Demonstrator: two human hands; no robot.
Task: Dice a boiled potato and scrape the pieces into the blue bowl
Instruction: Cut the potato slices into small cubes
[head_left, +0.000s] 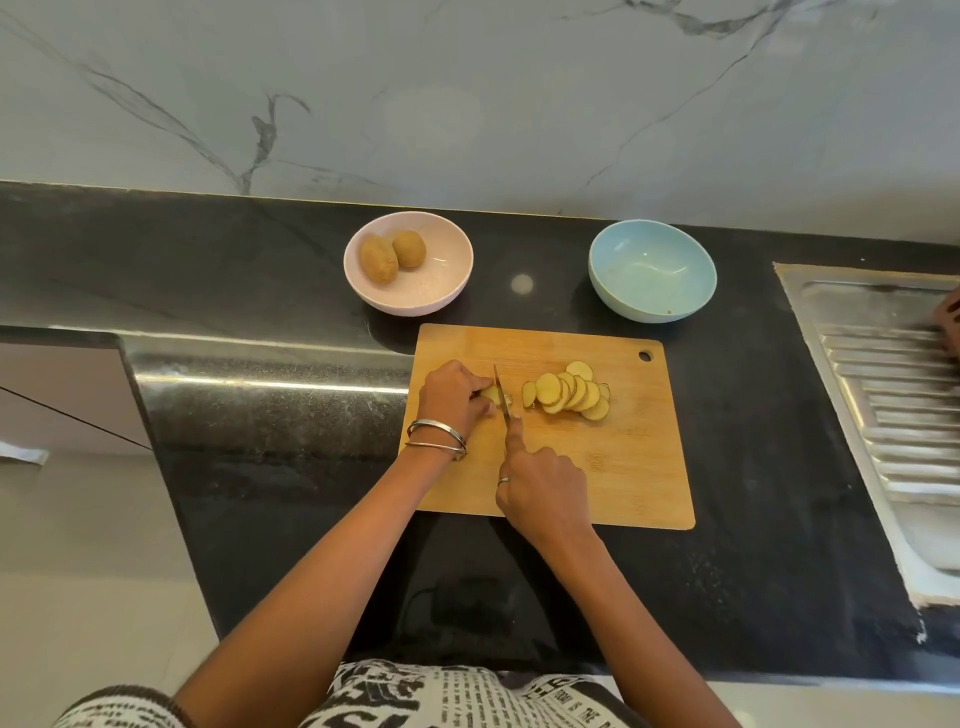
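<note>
On the wooden cutting board (623, 467), my left hand (452, 389) grips the last stub of a boiled potato (491, 395). My right hand (543, 491) holds a knife (501, 392), index finger stretched along its spine, with the blade set down into the potato right beside my left fingers. A fanned pile of round potato slices (569, 391) lies on the board to the right of the blade. The blue bowl (652, 270) stands behind the board at the right and holds nothing but a small speck.
A pink bowl (415, 296) with two whole unpeeled potatoes (392, 255) sits behind the board's left corner. A steel sink drainboard (893, 395) lies at the right. The black counter ends at a marble wall behind and drops off at the left.
</note>
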